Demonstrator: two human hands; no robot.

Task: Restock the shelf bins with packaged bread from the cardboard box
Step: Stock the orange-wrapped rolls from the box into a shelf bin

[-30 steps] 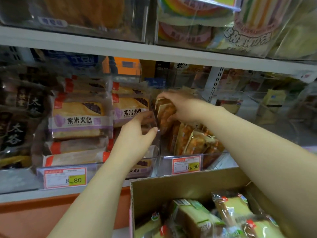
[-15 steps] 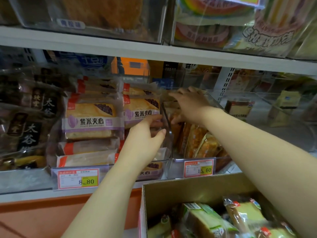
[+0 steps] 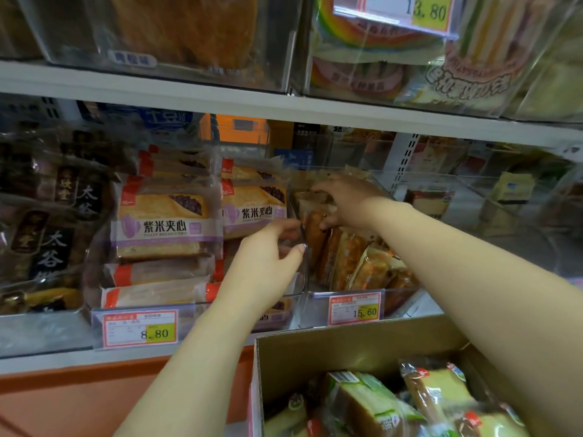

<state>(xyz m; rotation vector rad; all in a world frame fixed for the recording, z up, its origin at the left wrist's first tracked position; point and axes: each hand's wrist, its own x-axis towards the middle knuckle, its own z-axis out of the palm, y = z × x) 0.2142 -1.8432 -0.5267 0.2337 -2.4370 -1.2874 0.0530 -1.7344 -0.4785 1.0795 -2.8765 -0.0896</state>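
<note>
Right hand (image 3: 347,201) is inside the clear bin (image 3: 316,307) (15.60 tag (image 3: 355,309) on its front), fingers curled over the top of a brown bread packet (image 3: 315,227) at the bin's back-left, thumb under it: a closed grip on the packet. Left hand (image 3: 268,260) is at the bin's left wall, thumb and fingers pinching the wall's top edge, narrow grip. More brown packets (image 3: 347,263) stand on edge in the bin in front of the gripped one; the open cardboard box (image 3: 347,348) sits just below the bin's front with green-labelled bread packs (image 3: 362,402) inside, and purple-label toast packs (image 3: 164,225) are stacked left of the bin.
</note>
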